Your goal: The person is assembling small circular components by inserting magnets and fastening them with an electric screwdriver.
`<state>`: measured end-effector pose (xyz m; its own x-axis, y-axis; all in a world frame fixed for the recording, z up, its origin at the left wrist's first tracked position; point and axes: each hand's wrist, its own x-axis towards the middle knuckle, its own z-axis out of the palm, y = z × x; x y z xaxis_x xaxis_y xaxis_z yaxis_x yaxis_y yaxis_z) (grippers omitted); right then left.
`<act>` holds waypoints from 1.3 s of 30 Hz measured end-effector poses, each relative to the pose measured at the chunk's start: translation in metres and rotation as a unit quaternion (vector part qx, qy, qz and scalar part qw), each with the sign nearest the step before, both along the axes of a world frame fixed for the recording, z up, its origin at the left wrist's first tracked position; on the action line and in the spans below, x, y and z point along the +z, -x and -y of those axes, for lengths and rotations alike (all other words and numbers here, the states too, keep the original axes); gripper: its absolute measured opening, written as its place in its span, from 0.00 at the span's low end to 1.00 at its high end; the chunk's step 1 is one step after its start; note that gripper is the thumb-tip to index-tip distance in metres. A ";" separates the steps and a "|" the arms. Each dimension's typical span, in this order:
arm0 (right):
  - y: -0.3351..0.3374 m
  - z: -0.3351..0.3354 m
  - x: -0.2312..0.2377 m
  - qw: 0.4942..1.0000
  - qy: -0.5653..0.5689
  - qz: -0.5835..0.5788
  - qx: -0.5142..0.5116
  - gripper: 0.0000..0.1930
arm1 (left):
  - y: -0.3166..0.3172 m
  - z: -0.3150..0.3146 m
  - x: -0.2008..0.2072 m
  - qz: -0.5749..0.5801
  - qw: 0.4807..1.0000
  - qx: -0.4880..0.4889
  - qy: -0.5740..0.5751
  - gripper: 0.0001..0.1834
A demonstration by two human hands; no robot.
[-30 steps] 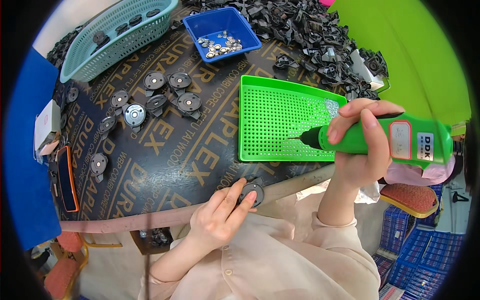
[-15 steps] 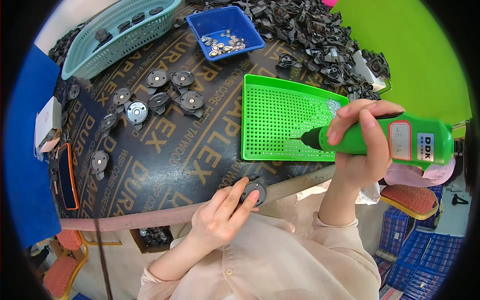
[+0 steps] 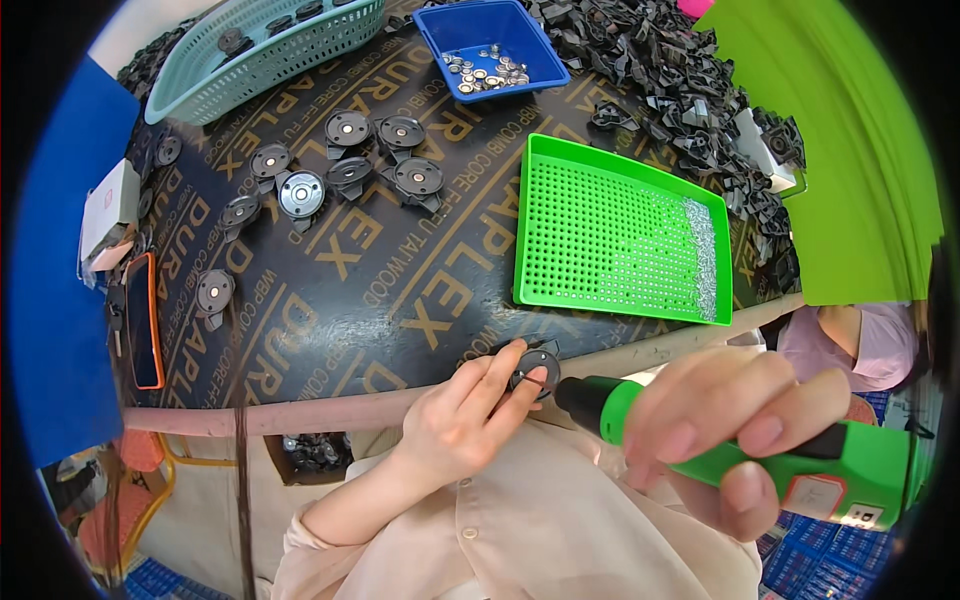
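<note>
At the table's near edge my left hand point(image 3: 462, 418) is closed on a round dark plastic part point(image 3: 537, 368), pinched between thumb and fingers. My right hand point(image 3: 730, 430) is wrapped round a green electric screwdriver point(image 3: 845, 478) with a black nose. The nose points left at the round part, and its thin bit reaches the part's face; whether a screw sits on the tip is too small to tell. Beyond the hands lies a green perforated tray point(image 3: 570, 296), with small silvery screws point(image 3: 704, 262) heaped along its right side and scattered among its holes.
Several similar round parts point(image 3: 417, 177) lie on the dark printed tabletop. A blue bin point(image 3: 548, 55) holds small metal discs; a light-blue basket point(image 3: 210, 95) holds more parts. Black plastic pieces point(image 3: 650, 70) are piled at the far right. An orange-edged phone point(image 3: 146, 320) lies left; another person point(image 3: 850, 345) sits right.
My right hand has brought the screwdriver from over the green tray down and nearer, to the round part. My left hand still holds that part. The view has shifted slightly.
</note>
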<state>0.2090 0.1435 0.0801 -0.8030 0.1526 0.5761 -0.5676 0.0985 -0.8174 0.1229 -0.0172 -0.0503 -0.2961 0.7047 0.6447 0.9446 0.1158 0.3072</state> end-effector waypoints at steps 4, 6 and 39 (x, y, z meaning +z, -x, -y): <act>0.000 0.000 -0.004 0.999 -0.027 0.022 0.001 0.13 | 0.001 -0.001 0.000 -0.011 1.000 -0.007 -0.007 0.11; 0.001 -0.001 -0.005 0.999 -0.040 0.020 0.005 0.13 | 0.001 0.000 0.003 -0.009 1.000 -0.006 0.000 0.11; -0.009 -0.005 0.004 0.988 0.084 -0.127 -0.037 0.10 | 0.009 -0.002 0.027 0.224 0.969 -0.034 -0.095 0.13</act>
<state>0.2179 0.1484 0.0840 -0.6183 0.3161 0.7196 -0.7534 0.0227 -0.6572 0.1135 -0.0153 -0.0231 -0.5338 0.6139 0.5815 0.7145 -0.0405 0.6985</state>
